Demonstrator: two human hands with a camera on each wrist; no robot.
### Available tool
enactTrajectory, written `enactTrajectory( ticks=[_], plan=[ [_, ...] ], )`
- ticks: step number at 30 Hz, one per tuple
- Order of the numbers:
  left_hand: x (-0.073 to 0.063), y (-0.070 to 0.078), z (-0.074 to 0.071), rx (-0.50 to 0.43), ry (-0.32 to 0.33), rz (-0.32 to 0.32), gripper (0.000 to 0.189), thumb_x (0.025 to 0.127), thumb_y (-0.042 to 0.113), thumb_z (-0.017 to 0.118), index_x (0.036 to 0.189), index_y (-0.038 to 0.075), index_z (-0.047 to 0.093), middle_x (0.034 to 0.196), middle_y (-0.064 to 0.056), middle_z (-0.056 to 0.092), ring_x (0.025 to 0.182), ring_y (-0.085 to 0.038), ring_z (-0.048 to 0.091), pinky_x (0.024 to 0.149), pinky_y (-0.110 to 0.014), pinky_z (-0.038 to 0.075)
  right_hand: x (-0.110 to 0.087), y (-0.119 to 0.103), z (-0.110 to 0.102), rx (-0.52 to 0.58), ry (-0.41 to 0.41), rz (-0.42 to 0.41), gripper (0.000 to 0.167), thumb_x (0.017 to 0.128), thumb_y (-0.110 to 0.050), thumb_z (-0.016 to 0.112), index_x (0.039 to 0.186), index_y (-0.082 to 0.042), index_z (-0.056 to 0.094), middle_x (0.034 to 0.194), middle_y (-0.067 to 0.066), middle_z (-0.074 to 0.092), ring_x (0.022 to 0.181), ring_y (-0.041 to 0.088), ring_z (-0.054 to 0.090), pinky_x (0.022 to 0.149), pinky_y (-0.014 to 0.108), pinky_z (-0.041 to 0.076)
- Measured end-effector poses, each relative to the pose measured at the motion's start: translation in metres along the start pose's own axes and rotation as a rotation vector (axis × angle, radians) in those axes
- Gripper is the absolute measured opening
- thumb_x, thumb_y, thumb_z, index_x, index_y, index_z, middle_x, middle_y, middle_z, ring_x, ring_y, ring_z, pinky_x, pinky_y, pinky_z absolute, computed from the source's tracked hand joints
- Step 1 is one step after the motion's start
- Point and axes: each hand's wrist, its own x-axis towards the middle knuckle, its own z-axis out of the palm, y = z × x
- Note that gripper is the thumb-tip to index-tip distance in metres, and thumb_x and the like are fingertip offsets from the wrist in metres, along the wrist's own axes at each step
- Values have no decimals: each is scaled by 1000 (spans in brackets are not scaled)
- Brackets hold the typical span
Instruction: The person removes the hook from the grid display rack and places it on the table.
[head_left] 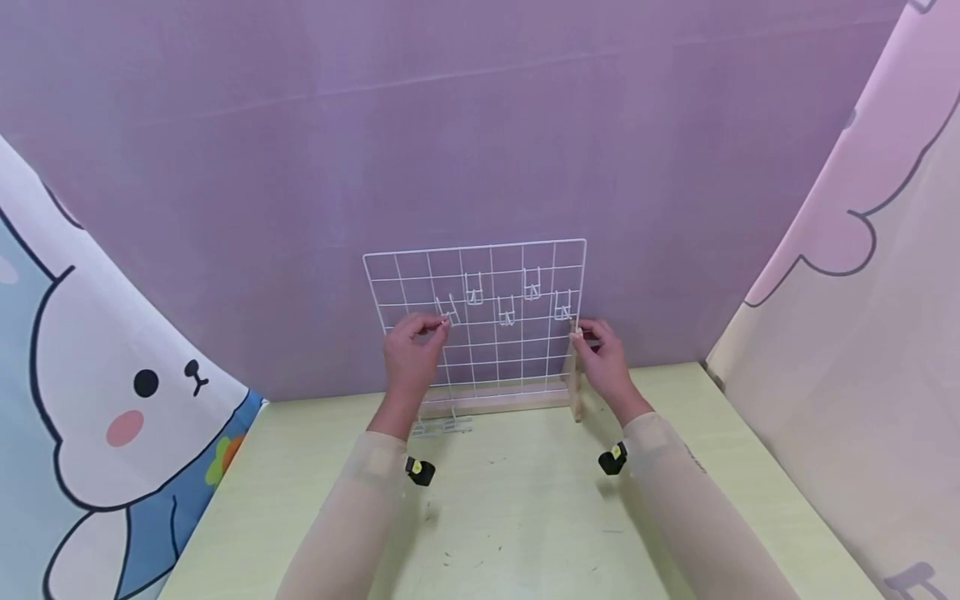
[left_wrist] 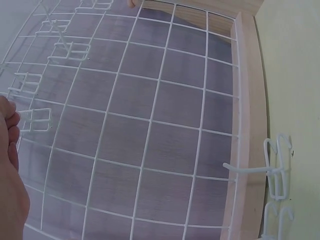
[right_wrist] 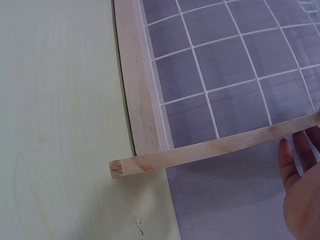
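Observation:
A white wire grid panel (head_left: pixel 491 245) stands upright in a wooden stand (head_left: pixel 576 392) at the back of the table. My left hand (head_left: pixel 411 350) pinches a white wire hook (head_left: pixel 448 315) at the left part of the grid; in the left wrist view the hook (left_wrist: pixel 40 120) lies against the wires beside the fingertips. With thumb and fingers, my right hand (head_left: pixel 606 364) holds the stand's right upright near the grid's edge. In the right wrist view its fingers (right_wrist: pixel 287 162) reach behind the wooden upright (right_wrist: pixel 215 149). Several similar hooks (head_left: pixel 532 289) hang higher and farther right on the grid.
Loose wire hooks (left_wrist: pixel 276 172) lie on the table by the stand's base, at its left front. A purple backdrop (head_left: pixel 480 125) rises close behind the grid. Printed cloth walls (head_left: pixel 112 358) flank the pale table (head_left: pixel 517 517) on both sides.

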Motion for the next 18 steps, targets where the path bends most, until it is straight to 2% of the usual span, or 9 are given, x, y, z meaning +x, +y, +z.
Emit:
enactTrajectory(
  ticks=[5, 18],
  plan=[
    [2, 2, -1, 5, 5, 34, 5, 92, 1, 87, 95, 5, 84, 96, -10, 82, 89, -25, 71, 83, -25, 56, 0, 1, 0, -4, 1, -10, 27, 111, -11, 67, 134, 2, 71, 124, 17, 64, 113, 28, 62, 86, 18, 53],
    [-4, 8, -6, -25, -21, 53, 5, 93, 1, 86, 95, 5, 83, 96, -12, 81, 90, -23, 70, 83, -30, 57, 1, 1, 1, 14, 14, -24, 26, 109, -8, 69, 132, 4, 71, 121, 15, 64, 109, 25, 62, 84, 18, 55]
  ],
)
